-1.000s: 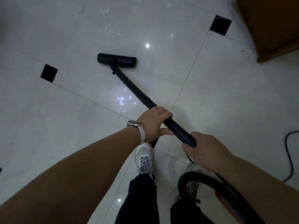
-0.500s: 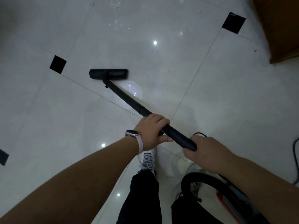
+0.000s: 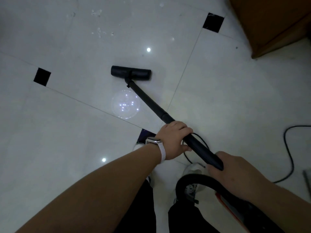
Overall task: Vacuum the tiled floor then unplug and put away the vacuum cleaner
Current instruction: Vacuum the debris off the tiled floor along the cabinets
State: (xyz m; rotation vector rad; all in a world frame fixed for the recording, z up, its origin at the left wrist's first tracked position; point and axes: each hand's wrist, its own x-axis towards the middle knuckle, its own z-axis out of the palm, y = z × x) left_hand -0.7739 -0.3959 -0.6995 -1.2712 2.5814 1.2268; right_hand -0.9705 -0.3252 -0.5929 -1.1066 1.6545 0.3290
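Nearest the viewer, below the person's dark trouser legs, the looped black hose [image 3: 195, 177] and the orange-trimmed vacuum body [image 3: 232, 209] sit low at the person's right side. The right hand [image 3: 235, 172] clasps the rear end of the black wand [image 3: 151, 105], fingers wrapped under it. Just ahead, the left hand [image 3: 173, 140], with a watch [image 3: 152, 141] on its wrist, grasps the same wand from above, fingers curled over the top and thumb beneath. The wand slopes forward and down to the floor head [image 3: 131, 72], which lies flat on the tiled floor [image 3: 67, 148], near the middle of a large pale tile.

Beyond the head, white specks [image 3: 99, 31] are scattered over the far tiles; a wooden cabinet [image 3: 272, 22] closes the far right corner.

Stage, as judged: the vacuuming pass is under way and unfinished, since debris lies ahead of the head. The power cord [image 3: 286, 142] trails across the floor to the right and leaves the view, so whether it is plugged in cannot be told. Unplugging and stowing the machine are left to do.
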